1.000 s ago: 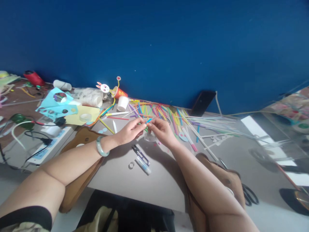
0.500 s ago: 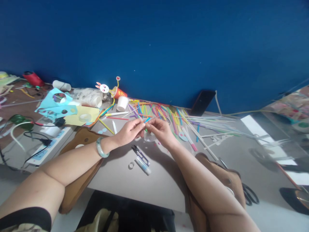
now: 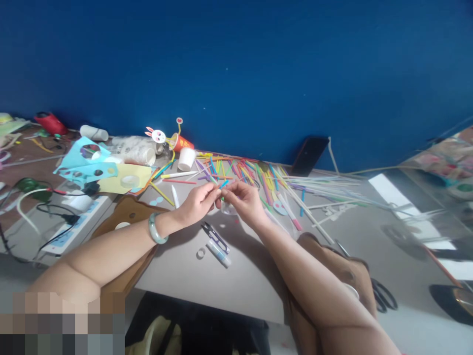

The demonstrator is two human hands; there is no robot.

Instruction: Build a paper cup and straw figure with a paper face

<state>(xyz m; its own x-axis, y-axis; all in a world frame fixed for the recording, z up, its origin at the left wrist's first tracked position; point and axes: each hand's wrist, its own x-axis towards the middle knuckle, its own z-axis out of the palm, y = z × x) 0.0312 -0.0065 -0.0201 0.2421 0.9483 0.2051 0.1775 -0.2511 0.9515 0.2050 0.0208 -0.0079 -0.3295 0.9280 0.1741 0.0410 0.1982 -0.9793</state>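
Observation:
Fingertips of my left hand (image 3: 199, 202) and my right hand (image 3: 244, 201) meet above the middle of the table, both closed in a pinch. Between them a thin blue stick-like piece (image 3: 224, 183) pokes out; its lower part is hidden by the fingers. Just under the right fingers lies a clear, round-looking item (image 3: 229, 209), partly covered. Nearer to me are thread snips (image 3: 216, 237), a capped glue stick (image 3: 219, 254) and a small clear ring (image 3: 200, 253). A white pen (image 3: 175, 196) rests left of my left hand.
Many coloured sticks (image 3: 251, 172) spread along the blue wall. A white paper cup (image 3: 186, 159), a rabbit-decorated red cup (image 3: 181, 142) and cut blue foam (image 3: 83, 160) stand back left. A power strip (image 3: 76, 227) is left; a dark phone (image 3: 310, 155) leans right.
Both hands stay together at nearly the same place, still pinching the blue piece. The fingers have shifted only slightly.

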